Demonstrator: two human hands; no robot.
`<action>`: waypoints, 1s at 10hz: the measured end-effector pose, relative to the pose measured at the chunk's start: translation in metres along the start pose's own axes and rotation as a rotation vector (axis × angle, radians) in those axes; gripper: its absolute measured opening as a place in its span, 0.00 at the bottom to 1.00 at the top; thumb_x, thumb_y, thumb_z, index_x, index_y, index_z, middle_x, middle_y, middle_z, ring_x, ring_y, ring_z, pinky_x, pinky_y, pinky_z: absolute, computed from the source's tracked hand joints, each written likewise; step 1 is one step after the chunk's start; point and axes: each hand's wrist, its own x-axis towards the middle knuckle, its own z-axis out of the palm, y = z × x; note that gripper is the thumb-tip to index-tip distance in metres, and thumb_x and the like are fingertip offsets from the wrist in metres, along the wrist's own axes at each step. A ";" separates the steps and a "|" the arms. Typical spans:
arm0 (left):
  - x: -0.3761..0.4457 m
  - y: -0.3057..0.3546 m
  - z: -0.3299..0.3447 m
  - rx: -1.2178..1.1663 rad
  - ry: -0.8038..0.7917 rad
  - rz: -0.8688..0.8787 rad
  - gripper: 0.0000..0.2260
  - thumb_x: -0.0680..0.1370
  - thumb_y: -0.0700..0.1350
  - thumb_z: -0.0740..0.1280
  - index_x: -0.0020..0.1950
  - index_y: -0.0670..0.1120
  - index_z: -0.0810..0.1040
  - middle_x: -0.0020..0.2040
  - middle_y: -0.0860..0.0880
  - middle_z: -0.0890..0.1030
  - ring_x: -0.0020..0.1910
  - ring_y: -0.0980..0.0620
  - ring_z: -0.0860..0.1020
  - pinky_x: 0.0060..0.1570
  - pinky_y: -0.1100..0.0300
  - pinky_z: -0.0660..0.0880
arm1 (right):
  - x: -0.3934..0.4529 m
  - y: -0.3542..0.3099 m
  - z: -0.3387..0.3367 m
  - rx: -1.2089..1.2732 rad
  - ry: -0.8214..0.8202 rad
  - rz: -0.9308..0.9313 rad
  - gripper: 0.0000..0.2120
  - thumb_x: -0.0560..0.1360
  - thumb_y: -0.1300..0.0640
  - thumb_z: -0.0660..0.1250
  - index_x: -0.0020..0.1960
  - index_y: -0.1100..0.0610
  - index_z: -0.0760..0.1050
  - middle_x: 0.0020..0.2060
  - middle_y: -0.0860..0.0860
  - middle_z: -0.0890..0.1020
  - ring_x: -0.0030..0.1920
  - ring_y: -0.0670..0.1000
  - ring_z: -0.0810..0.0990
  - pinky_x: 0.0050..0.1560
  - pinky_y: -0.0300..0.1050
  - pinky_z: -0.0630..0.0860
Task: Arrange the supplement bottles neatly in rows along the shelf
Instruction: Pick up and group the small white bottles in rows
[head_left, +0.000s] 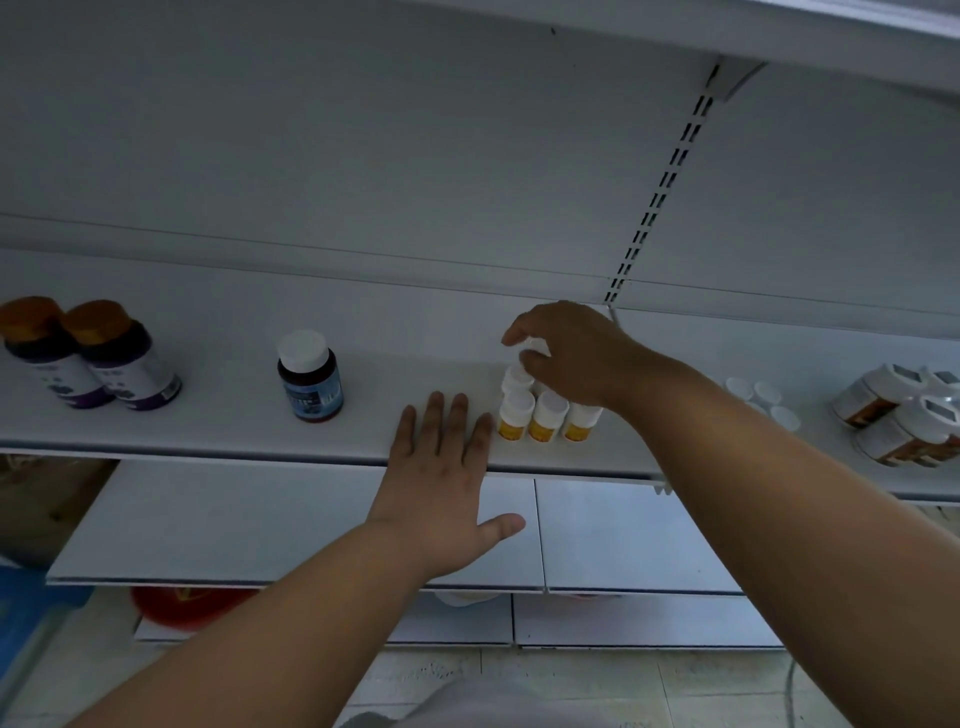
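The shelf (234, 431) carries everything. Near its middle stands a cluster of small bottles (543, 415): three side by side at the front edge, more behind them. Left of that cluster, well apart, one larger bottle (310, 376) stands alone. Further left again, two bottles with wide caps (88, 353) stand touching each other. Right of the cluster, a few small caps (761, 397) sit toward the back, and beyond them several jars (904, 415) lie on their sides. The left hand (441, 467) rests flat on the shelf's front edge, just left of the cluster. The right hand (566, 353) is above the cluster's back bottles, fingers on one cap.
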 end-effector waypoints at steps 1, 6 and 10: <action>0.000 0.000 0.000 0.001 -0.006 -0.002 0.47 0.72 0.77 0.43 0.80 0.47 0.35 0.80 0.40 0.35 0.77 0.36 0.33 0.74 0.36 0.38 | 0.008 0.005 0.000 -0.064 0.095 0.044 0.14 0.78 0.56 0.62 0.63 0.52 0.76 0.61 0.51 0.77 0.62 0.53 0.73 0.61 0.45 0.68; 0.000 0.000 0.000 -0.006 0.012 -0.002 0.47 0.73 0.77 0.43 0.80 0.47 0.36 0.80 0.40 0.36 0.78 0.37 0.34 0.74 0.36 0.37 | -0.028 -0.014 -0.024 0.413 0.338 0.135 0.13 0.83 0.54 0.55 0.57 0.50 0.79 0.50 0.45 0.81 0.47 0.45 0.78 0.50 0.42 0.72; 0.000 0.000 0.005 -0.012 0.039 -0.002 0.47 0.72 0.77 0.43 0.80 0.47 0.36 0.80 0.39 0.36 0.78 0.37 0.34 0.74 0.37 0.35 | -0.083 -0.059 -0.017 2.111 -0.052 0.182 0.21 0.69 0.45 0.72 0.50 0.62 0.77 0.40 0.55 0.77 0.36 0.49 0.73 0.37 0.40 0.72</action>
